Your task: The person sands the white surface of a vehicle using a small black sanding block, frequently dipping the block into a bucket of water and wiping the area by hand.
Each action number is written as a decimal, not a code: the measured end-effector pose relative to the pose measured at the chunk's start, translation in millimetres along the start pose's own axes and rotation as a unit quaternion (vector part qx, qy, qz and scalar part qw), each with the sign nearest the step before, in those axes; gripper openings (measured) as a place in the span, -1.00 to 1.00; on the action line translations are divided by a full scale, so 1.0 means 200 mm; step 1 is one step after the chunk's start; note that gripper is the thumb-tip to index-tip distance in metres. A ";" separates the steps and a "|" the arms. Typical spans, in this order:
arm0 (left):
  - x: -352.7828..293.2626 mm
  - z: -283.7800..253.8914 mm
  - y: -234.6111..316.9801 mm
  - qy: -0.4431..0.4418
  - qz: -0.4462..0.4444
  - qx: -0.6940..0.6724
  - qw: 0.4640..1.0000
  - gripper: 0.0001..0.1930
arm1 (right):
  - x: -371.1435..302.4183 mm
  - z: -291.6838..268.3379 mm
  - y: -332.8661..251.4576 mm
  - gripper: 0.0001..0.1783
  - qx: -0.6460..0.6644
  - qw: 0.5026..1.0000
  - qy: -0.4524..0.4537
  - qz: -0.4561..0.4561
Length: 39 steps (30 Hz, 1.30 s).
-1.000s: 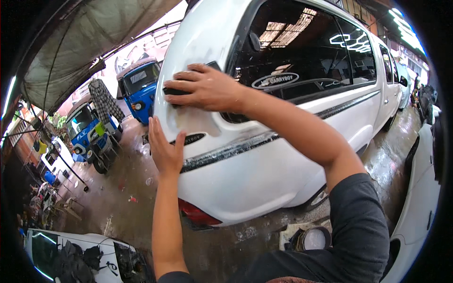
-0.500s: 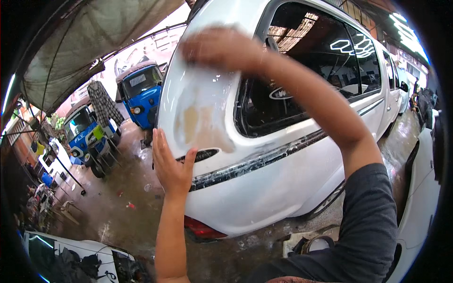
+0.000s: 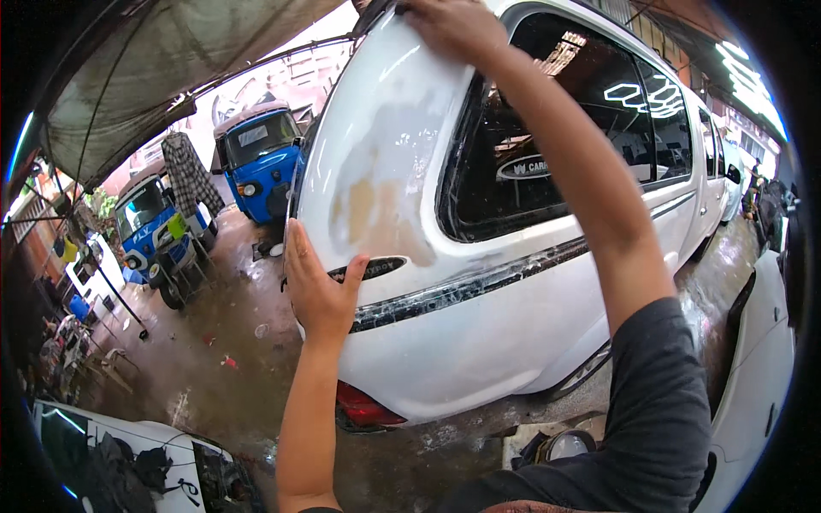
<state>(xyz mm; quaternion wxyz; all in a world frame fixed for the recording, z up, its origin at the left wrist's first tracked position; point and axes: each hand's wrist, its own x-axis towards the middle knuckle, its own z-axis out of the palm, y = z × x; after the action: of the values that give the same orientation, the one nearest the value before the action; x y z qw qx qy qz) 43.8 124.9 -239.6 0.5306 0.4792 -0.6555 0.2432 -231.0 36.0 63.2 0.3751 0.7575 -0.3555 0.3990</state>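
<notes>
The white van-like vehicle (image 3: 479, 350) stands before me, its rear corner nearest. Flat against its rear edge rests my left hand (image 3: 321, 282), open, with the thumb spread over the end of a dark oval badge (image 3: 380, 269). My right hand (image 3: 457, 30) presses high on the rear pillar, beside the top of the dark side window (image 3: 530, 120). Its fingers are together and bent, partly cut off by the view's upper edge; whatever lies under them is hidden. Below it, the pillar shows a dull grey sanded patch (image 3: 402, 137) with a tan spot (image 3: 363, 205).
Two blue three-wheelers (image 3: 261, 158) stand beyond on the left, a checked cloth (image 3: 188, 171) hanging near them. A pale car (image 3: 757, 368) is close on my right. Another white vehicle part (image 3: 154, 436) lies at lower left. The floor (image 3: 231, 316) looks wet.
My right hand has moved up and right along the pillar, uncovering more of the sanded patch. My left hand stays on the rear edge. The view has shifted slightly.
</notes>
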 end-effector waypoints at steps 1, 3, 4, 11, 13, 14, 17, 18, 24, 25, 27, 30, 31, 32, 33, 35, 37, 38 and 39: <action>0.00 0.00 -0.01 0.006 -0.001 -0.002 1.000 0.15 | -0.01 0.11 -0.12 -0.61 -0.061 0.998 -0.015 -0.002; -0.02 -0.07 -0.06 0.003 -0.004 0.014 1.000 0.18 | -0.26 0.28 -0.62 -0.54 -0.086 0.977 -0.003 -0.197; -0.02 -0.09 -0.06 0.017 -0.019 -0.013 1.000 0.20 | -0.40 0.29 -0.75 -0.54 0.001 0.947 0.059 -0.315; -0.02 0.01 0.03 0.004 -0.002 -0.026 1.000 0.21 | -0.03 0.07 0.13 -0.66 -0.091 0.975 0.167 -0.117; -0.02 -0.01 0.01 0.006 -0.011 -0.059 0.998 0.07 | -0.12 0.21 -0.10 -0.64 -0.057 0.990 0.095 -0.087; -0.03 -0.02 -0.01 0.005 -0.012 -0.056 0.998 0.07 | -0.20 0.25 -0.30 -0.63 -0.054 0.987 0.087 -0.122; -0.04 -0.07 -0.08 -0.008 -0.029 -0.011 0.999 0.16 | -0.65 0.20 -0.81 -0.53 0.022 0.939 0.039 -0.342; -0.03 -0.08 -0.05 -0.010 -0.024 -0.019 0.999 0.16 | -0.66 0.18 -0.73 -0.52 0.035 0.932 0.039 -0.358; -0.04 0.02 0.01 -0.015 -0.017 -0.064 0.998 0.13 | -0.11 0.17 0.06 -0.71 -0.039 0.979 0.187 -0.073; -0.04 0.01 0.00 -0.017 -0.016 -0.057 0.998 0.13 | -0.13 0.22 0.01 -0.71 -0.037 0.979 0.188 -0.073; -0.04 -0.02 -0.02 -0.021 -0.016 -0.044 0.999 0.12 | -0.28 0.35 -0.23 -0.62 -0.065 0.971 0.191 -0.128; -0.04 -0.08 -0.06 -0.012 -0.019 -0.026 0.999 0.10 | -0.60 0.24 -0.60 -0.53 -0.053 0.951 0.168 -0.254; -0.04 -0.08 -0.04 -0.015 -0.018 -0.030 0.999 0.08 | -0.59 0.20 -0.53 -0.51 -0.018 0.952 0.128 -0.278; -0.03 -0.09 -0.03 -0.015 -0.017 -0.030 0.999 0.07 | -0.55 0.17 -0.46 -0.50 0.019 0.949 0.092 -0.302; -0.02 -0.06 -0.01 -0.020 -0.012 -0.041 0.999 0.07 | -0.43 0.18 -0.25 -0.58 -0.049 0.951 0.133 -0.273; -0.04 0.02 0.03 -0.020 -0.006 -0.069 0.997 0.06 | -0.16 0.11 0.15 -0.63 0.022 0.989 0.135 -0.056; -0.04 0.00 0.01 -0.027 -0.015 -0.051 0.998 0.06 | -0.16 0.18 0.09 -0.63 0.029 0.994 0.091 0.048; -0.03 -0.02 0.00 -0.028 -0.023 -0.033 0.999 0.06 | -0.21 0.25 -0.03 -0.61 -0.009 0.991 0.135 -0.021; -0.04 -0.04 -0.02 -0.025 -0.024 -0.029 0.999 0.06 | -0.29 0.30 -0.18 -0.59 -0.048 0.979 0.176 -0.090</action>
<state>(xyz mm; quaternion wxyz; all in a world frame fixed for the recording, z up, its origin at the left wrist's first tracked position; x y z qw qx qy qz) 51.8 133.0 -244.3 0.5329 0.4855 -0.6637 0.1993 -205.5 15.5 -22.2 0.5020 0.6855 -0.2334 0.4728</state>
